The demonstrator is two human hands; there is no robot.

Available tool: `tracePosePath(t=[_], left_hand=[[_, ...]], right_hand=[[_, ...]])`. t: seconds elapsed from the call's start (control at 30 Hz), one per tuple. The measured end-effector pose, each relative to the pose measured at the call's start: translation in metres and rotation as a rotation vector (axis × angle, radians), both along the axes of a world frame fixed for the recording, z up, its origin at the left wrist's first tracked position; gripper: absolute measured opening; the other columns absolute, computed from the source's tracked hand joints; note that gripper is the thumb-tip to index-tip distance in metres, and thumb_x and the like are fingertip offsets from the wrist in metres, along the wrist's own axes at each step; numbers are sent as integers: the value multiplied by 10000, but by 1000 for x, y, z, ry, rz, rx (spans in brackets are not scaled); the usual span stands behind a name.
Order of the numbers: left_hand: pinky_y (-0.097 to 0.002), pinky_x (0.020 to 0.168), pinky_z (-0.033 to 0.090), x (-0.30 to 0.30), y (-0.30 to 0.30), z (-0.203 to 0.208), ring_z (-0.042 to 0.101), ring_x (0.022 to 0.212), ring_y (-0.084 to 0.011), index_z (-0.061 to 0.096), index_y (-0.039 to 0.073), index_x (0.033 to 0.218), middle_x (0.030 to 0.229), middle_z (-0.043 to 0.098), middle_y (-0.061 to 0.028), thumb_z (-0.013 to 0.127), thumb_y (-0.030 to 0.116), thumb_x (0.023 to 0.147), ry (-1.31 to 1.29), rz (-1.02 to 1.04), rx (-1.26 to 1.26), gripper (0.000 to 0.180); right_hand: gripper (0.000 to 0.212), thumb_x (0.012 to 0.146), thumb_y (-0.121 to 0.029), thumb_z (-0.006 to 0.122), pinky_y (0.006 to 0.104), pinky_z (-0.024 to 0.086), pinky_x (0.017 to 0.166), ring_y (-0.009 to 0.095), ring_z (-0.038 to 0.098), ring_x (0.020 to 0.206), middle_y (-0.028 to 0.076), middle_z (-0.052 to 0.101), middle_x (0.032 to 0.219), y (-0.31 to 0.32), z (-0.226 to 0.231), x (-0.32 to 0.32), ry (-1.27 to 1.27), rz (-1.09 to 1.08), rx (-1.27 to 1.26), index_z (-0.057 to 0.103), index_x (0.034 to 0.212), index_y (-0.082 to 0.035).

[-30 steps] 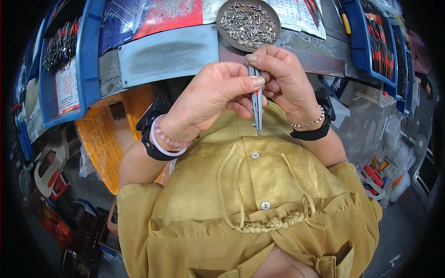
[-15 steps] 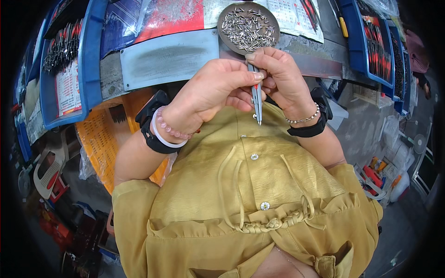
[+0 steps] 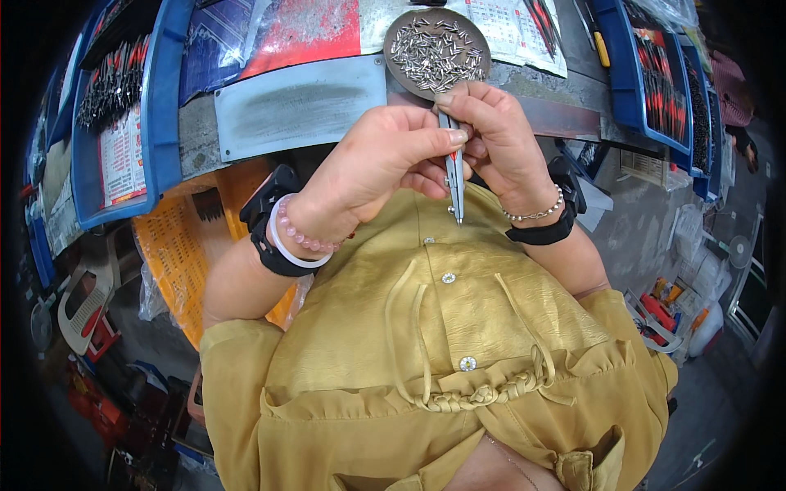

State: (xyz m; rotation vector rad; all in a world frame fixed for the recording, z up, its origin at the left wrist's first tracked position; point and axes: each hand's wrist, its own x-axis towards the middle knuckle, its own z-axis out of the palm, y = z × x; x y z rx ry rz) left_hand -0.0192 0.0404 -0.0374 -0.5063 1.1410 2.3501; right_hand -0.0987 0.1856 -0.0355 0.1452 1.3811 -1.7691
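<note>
Pinched between both hands is a grey drawing compass with a small red mark, its legs nearly together and its points toward me. My left hand is closed around the compass's middle, thumb on top. At the hinge end, the thumb and fingers of my right hand press together on the head; what exactly the fingertips grip there is hidden. Just beyond my fingers sits a round brown dish, holding many small silver metal pins.
A blue bin with red-and-black compasses stands at the left, another blue bin at the right. A worn pale plate lies on the bench's near edge. Below it at left is an orange perforated crate. A yellow-handled tool lies near the right bin.
Both hands keep the same grip on the compass, with barely any movement. The whole view has shifted very slightly.
</note>
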Motion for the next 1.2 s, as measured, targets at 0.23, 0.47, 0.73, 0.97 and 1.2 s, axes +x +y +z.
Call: tracePosePath(t=[0.23, 0.47, 0.73, 0.97, 1.2], left_hand=[[-199, 520, 550, 5, 3, 8, 618, 580, -80, 576, 47, 793, 714, 644, -63, 639, 191, 889, 25, 56, -15, 184], [-210, 509, 556, 4, 2, 9, 628, 558, -97, 569, 45, 774, 673, 626, -58, 634, 187, 892, 7, 81, 18, 195], [-217, 510, 565, 2, 1, 5, 627, 544, -103, 568, 41, 770, 656, 611, -44, 630, 185, 894, -20, 82, 56, 200], [-216, 510, 565, 2, 1, 6, 627, 552, -99, 572, 45, 774, 650, 604, -36, 637, 187, 889, -15, 80, 53, 194], [-208, 532, 558, -1, -2, 9, 653, 623, -108, 577, 52, 805, 680, 610, -30, 631, 182, 890, 49, 30, -18, 164]], right_hand=[[141, 843, -138, 645, 184, 229, 377, 19, 366, 421, -42, 484, 579, -3, 6, 1, 67, 32, 12, 591, 737, -62], [140, 841, -140, 643, 184, 251, 377, 22, 386, 430, -39, 494, 586, -6, 5, -1, 91, 42, 23, 594, 737, -60], [132, 848, -141, 627, 183, 289, 381, 36, 418, 441, -23, 516, 621, -5, 4, -1, 54, 50, 0, 590, 758, -53], [129, 845, -134, 625, 187, 286, 375, 40, 419, 436, -19, 517, 622, -6, 4, -1, 66, 32, 6, 585, 759, -47], [141, 844, -136, 628, 189, 274, 373, 30, 392, 420, -26, 509, 587, -6, 1, 2, 113, -38, -11, 582, 742, -50]])
